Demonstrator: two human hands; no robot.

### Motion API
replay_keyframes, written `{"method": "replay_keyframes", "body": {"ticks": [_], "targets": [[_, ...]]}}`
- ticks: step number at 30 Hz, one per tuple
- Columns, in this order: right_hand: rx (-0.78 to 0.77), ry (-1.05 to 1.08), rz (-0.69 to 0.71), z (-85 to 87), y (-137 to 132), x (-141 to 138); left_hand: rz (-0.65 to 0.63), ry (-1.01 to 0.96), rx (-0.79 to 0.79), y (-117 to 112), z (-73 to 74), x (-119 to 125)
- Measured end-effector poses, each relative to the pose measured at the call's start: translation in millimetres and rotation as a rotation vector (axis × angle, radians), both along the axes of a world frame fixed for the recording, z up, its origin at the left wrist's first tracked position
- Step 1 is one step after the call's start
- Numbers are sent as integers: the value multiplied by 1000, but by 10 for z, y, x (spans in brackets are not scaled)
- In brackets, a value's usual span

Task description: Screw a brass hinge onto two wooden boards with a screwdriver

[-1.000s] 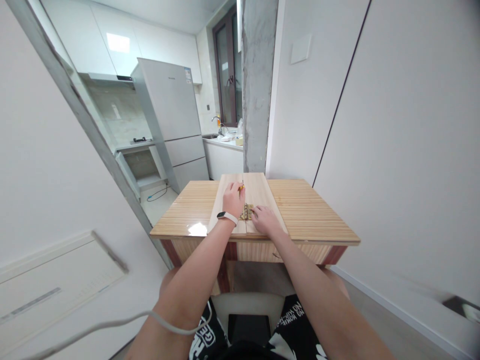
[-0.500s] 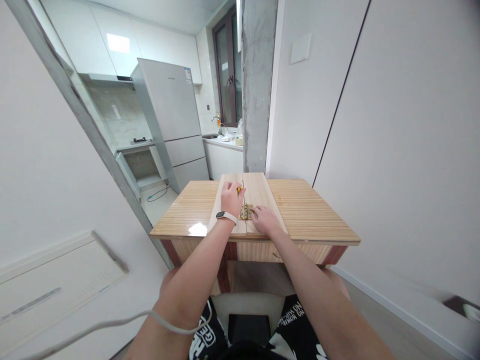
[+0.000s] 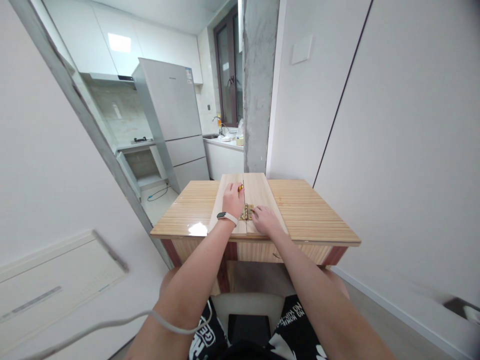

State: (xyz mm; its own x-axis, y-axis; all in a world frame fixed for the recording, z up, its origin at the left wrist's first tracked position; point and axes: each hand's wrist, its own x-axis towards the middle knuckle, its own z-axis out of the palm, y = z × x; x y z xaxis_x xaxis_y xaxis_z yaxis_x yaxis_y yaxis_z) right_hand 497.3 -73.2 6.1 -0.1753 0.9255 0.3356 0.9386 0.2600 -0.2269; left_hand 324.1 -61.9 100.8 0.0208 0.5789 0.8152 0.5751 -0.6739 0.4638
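Note:
Two pale wooden boards (image 3: 258,187) lie side by side on the table, a narrow seam between them. Across the seam sits a brass hinge (image 3: 246,212) with its leaves spread flat. My left hand (image 3: 232,199), with a watch band at the wrist, is closed around a small yellow-and-black handle (image 3: 240,188), which resembles a screwdriver's. Its lower end is hidden behind my fingers, above the hinge's left leaf. My right hand (image 3: 264,220) rests on the right board, fingertips drawn together at the hinge's right leaf; whether they also pinch a screw cannot be made out.
Under the boards is a striped wooden table (image 3: 307,210) with a drawer in front. A pale cable (image 3: 112,322) runs over my left forearm. Farther back stand a grey fridge (image 3: 170,105) and a concrete pillar (image 3: 257,90). A white wall (image 3: 405,150) rises at the right.
My left hand has turned slightly at the wrist and shifted a little to the right, with the yellow-and-black handle in it. My right hand stays at the hinge.

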Motion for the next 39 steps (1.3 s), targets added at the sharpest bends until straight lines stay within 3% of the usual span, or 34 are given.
{"method": "replay_keyframes", "body": {"ticks": [10, 20, 39], "targets": [[-12, 0, 9, 4, 4, 0, 62, 176, 83, -92, 79, -10], [0, 8, 14, -13, 27, 2, 109, 228, 88, -127, 88, 32], [-10, -11, 10, -21, 34, 8, 25, 200, 139, -74, 11, 81]]}}
